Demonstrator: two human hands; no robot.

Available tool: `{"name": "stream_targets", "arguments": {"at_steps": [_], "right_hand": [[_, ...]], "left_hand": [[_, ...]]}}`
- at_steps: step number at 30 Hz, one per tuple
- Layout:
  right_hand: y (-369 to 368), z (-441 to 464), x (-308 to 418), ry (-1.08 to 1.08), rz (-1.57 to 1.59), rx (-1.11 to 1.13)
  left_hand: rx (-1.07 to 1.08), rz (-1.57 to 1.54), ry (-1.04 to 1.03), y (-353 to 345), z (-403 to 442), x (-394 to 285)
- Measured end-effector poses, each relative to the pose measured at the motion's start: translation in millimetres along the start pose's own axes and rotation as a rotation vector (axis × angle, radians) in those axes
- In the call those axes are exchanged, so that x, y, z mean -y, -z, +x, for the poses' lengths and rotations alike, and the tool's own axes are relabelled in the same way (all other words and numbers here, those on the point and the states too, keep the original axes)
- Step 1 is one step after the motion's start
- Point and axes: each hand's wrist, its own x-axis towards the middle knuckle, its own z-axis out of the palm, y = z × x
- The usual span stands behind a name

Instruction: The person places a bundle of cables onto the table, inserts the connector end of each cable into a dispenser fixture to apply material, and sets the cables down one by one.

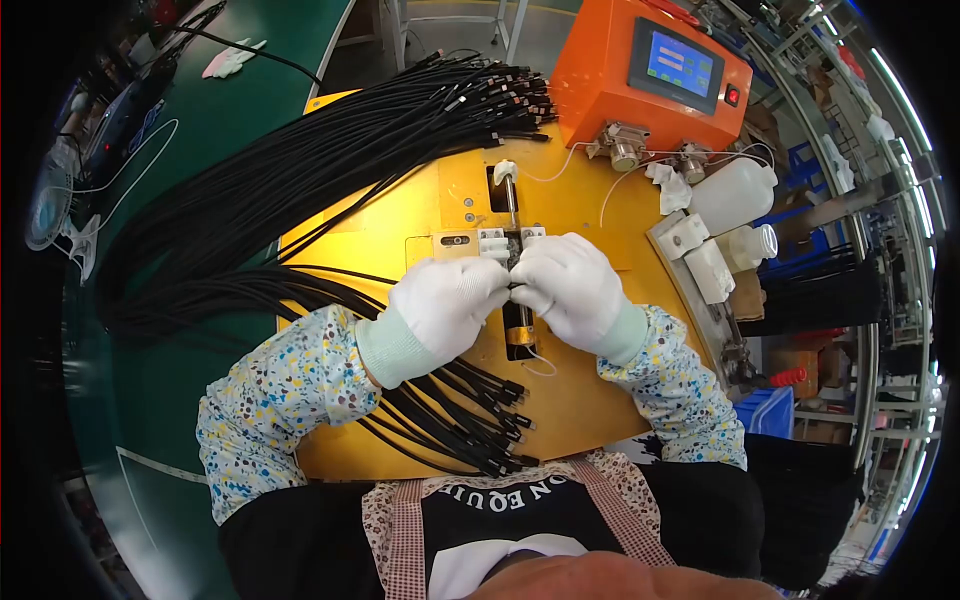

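Cables (450, 425) lie nearest, on the yellow desk (590, 430). Left hand (445, 305) and right hand (568, 290) meet just beyond, at the white block (492, 243); fingertip grip hidden, cannot tell. Steady, square alignment there seems advisable. Orange controller (600, 75) stands beyond.

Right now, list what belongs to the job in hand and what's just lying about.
Likely in the job:
left hand and right hand, close together at the fixture
black cables
yellow plate
orange machine

Apparently just lying about:
crumpled pink-and-white item on the green table
small fan, far left
blue crate, lower right
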Motion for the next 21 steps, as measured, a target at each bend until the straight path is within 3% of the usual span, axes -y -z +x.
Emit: {"name": "stream_targets", "arguments": {"at_steps": [1,7,10,18,21], "right_hand": [[-3,-1,0,0.017,0.005,0.009],[4,1,-6,-0.21,0.147,-0.072],[10,4,-12,-0.307,0.141,-0.096],[-4,2,-25,-0.303,0.036,-0.101],[5,6,-27,-0.415,0.208,-0.133]], "left_hand": [[0.068,0.035,0.017,1,-1,-1],[-0.123,-0.129,0.101,2,15,4],[-0.066,-0.057,0.124,2,17,16],[0.041,0.514,-0.118,0,12,23],[0.083,0.574,-0.147,0,12,25]]}}
